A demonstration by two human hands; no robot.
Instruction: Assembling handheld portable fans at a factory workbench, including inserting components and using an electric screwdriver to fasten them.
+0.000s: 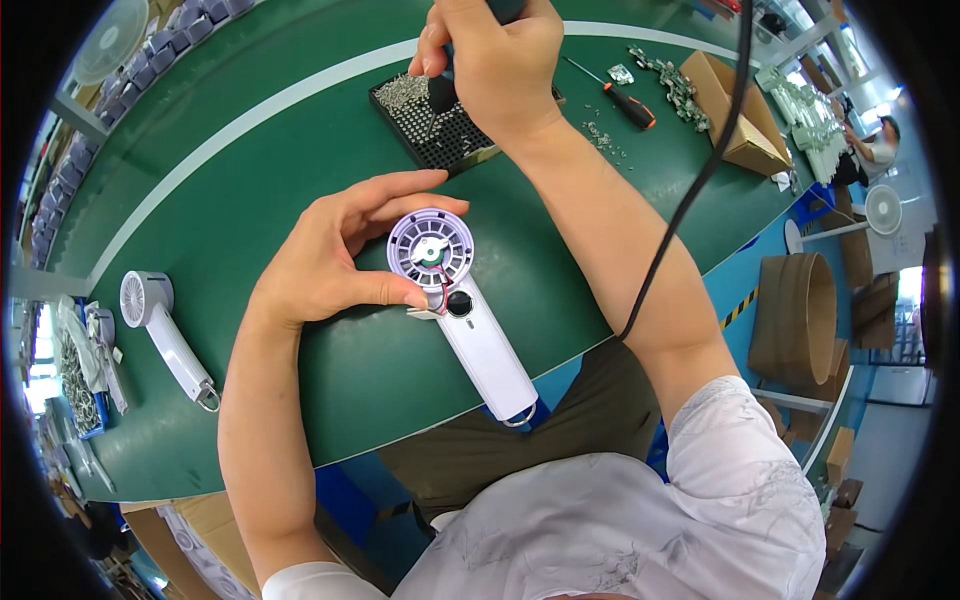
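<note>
My left hand [325, 245] curls around the round head of a small handheld fan [490, 350]. Its thumb presses at the neck, and its fingers reach past the far side of the head. The fan lies on the green table with its lilac housing open, so the hub and some red wires show; its white handle slants toward me. My right hand [505, 75] grips an electric screwdriver [441, 95], mostly hidden by the fingers. Its black nose points down over a black perforated screw tray [430, 145], which has small screws heaped at its far left.
Another white handheld fan [165, 330] lies at left. Right of the tray are a screwdriver [630, 105], loose screws [600, 138], small metal parts [672, 90] and a cardboard box [745, 120]. A black cable [690, 195] hangs across my right forearm. Another person [878, 150] sits far right.
</note>
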